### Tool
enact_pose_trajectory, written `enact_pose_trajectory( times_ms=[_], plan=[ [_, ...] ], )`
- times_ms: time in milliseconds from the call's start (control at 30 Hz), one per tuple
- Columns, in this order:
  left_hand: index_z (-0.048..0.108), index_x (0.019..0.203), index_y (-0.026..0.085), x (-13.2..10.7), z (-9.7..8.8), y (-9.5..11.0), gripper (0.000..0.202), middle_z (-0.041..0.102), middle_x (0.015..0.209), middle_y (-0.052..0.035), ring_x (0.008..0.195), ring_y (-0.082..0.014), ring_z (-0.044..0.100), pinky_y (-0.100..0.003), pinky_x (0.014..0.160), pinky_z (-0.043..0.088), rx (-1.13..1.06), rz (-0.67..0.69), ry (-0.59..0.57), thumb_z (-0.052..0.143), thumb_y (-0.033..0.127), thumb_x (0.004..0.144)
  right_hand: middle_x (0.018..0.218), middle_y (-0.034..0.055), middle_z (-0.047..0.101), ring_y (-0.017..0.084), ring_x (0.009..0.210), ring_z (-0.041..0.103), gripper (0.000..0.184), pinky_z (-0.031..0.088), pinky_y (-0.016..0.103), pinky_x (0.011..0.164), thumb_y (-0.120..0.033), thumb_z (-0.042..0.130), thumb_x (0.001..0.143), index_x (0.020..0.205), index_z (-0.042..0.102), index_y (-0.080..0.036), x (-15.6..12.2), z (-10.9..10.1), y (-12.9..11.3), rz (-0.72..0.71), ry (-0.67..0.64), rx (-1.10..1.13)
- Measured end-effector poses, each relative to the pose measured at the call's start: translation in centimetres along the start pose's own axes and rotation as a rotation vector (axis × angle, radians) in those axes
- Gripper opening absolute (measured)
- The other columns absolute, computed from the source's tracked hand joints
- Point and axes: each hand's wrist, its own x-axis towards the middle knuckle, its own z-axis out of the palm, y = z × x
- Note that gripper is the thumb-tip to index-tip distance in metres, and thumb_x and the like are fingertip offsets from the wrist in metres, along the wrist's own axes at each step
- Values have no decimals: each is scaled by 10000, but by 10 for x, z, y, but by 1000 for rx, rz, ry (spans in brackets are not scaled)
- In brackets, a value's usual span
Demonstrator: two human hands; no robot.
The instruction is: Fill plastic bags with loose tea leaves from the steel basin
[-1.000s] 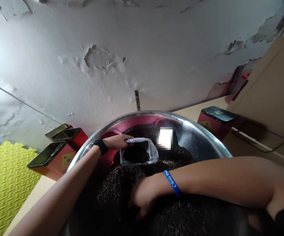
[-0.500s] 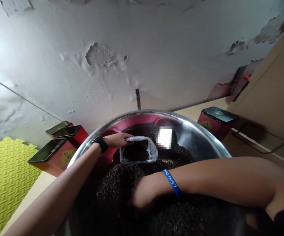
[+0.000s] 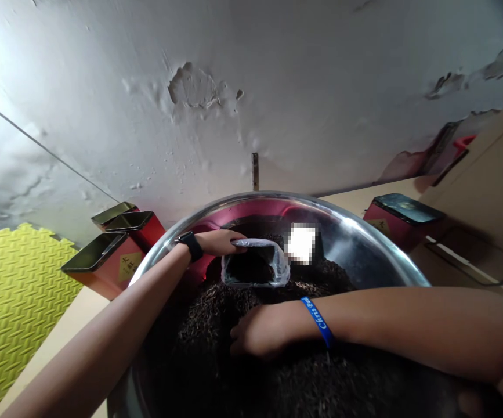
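A large steel basin (image 3: 364, 229) in front of me is heaped with dark loose tea leaves (image 3: 207, 331). My left hand (image 3: 223, 242), a black watch on its wrist, grips the upper rim of a clear plastic bag (image 3: 255, 270) and holds its mouth wide; the bag lies on the leaves and has dark leaves inside. My right hand (image 3: 257, 337), a blue wristband on its wrist, rests cupped on the heap just in front of the bag, its fingers curled down into the leaves.
Red tins with dark lids (image 3: 118, 249) stand left of the basin, another red tin (image 3: 401, 217) to its right, all on a tan tabletop (image 3: 60, 342). A yellow foam mat (image 3: 11, 290) lies far left. A peeling white wall (image 3: 234, 87) is behind.
My right hand has slid a little further from me, toward the bag, across the leaves. The left hand keeps its hold on the bag. The camera has shifted slightly.
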Motion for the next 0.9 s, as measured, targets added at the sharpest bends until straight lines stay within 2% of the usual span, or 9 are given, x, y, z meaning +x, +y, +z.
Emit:
enact_pose_trajectory(
  times_ms=[133, 300, 567, 700, 900],
  plan=[
    [492, 1169, 258, 0, 1, -3, 401, 596, 1051, 1, 849, -149, 519, -220, 737, 354, -7, 18, -13, 439, 400, 798, 918, 62, 585, 152, 735, 528, 222, 358, 250, 502, -161, 508, 710, 925, 560, -161, 1, 4, 2, 26, 71, 27],
    [527, 1122, 259, 0, 0, -2, 378, 611, 1009, 5, 822, -143, 528, -213, 717, 359, 0, -5, 0, 460, 412, 783, 907, 66, 600, 154, 667, 536, 265, 342, 259, 472, -242, 488, 727, 968, 572, -170, 5, 6, 0, 104, 16, 73],
    [542, 1107, 242, -2, -1, 2, 373, 612, 1011, -6, 840, -153, 530, -216, 718, 367, -12, -1, 5, 467, 404, 780, 925, 71, 631, 175, 731, 566, 351, 363, 267, 516, -276, 436, 743, 1046, 571, -160, 9, 4, -1, 156, -80, 182],
    [530, 1132, 250, -1, 0, 0, 390, 612, 1014, -7, 838, -154, 529, -218, 736, 363, -29, 7, 18, 476, 398, 775, 941, 48, 633, 181, 753, 571, 376, 356, 278, 545, -329, 429, 753, 1083, 560, -204, 12, 10, 4, 205, -66, 255],
    [540, 1125, 231, -2, 0, 1, 398, 627, 980, -13, 857, -173, 520, -229, 754, 355, -60, 1, 24, 499, 385, 760, 937, 48, 636, 178, 740, 564, 360, 337, 277, 539, -365, 390, 792, 1053, 574, -199, 14, 18, 11, 178, -17, 219]
  ],
)
